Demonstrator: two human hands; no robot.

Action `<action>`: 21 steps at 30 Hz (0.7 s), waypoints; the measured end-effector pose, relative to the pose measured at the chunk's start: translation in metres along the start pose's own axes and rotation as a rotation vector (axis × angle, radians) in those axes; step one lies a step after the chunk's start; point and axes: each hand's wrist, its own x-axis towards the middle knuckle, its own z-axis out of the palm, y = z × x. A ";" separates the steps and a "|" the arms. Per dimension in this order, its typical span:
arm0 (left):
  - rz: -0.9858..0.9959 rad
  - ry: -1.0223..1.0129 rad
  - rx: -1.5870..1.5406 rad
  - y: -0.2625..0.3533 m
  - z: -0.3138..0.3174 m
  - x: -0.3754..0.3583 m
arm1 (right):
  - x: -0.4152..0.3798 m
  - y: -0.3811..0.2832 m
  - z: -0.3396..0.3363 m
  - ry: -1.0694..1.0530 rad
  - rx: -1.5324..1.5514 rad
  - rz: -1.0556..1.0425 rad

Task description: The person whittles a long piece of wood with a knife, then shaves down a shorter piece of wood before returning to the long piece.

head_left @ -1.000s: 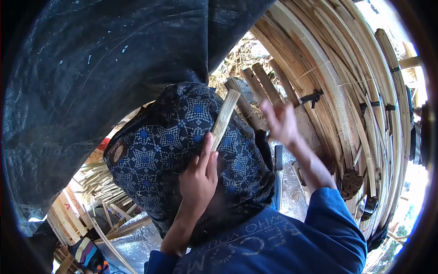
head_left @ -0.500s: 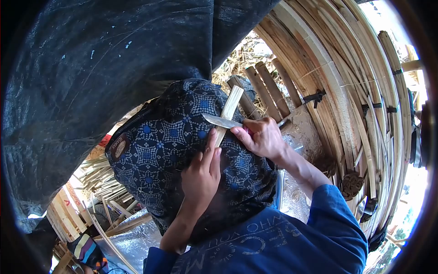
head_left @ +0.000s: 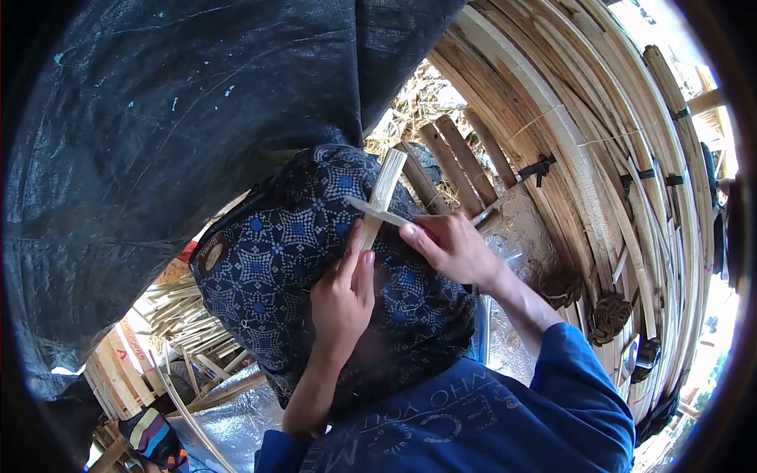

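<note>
My left hand grips the lower end of a flat, pale strip of bamboo or wood, with thumb and forefinger stretched along it. The strip slants up and away over my lap. In my right hand is a knife, its handle mostly hidden in the closed fingers. The blade lies across the strip just beyond my left fingertips, its tip pointing left. Under both hands my lap is covered by dark blue patterned cloth with an oval label at its left side.
Long wooden strips stand bundled along the right. Several brown slats rise beyond my knees. A black tarp hangs at the left. Cut sticks lie at lower left, near a striped cloth item. Coiled brown cord hangs at right.
The knife blade and right hand have shifted slightly toward me and to the left along the strip. My left hand keeps its hold, and the whole view has moved a little.
</note>
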 end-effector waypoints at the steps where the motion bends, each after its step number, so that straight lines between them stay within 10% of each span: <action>1: 0.022 -0.001 -0.051 -0.001 -0.001 0.001 | -0.008 -0.008 -0.006 -0.061 0.023 0.043; 21: 0.160 0.003 0.073 0.036 0.017 0.009 | -0.042 0.027 -0.010 0.686 0.313 0.186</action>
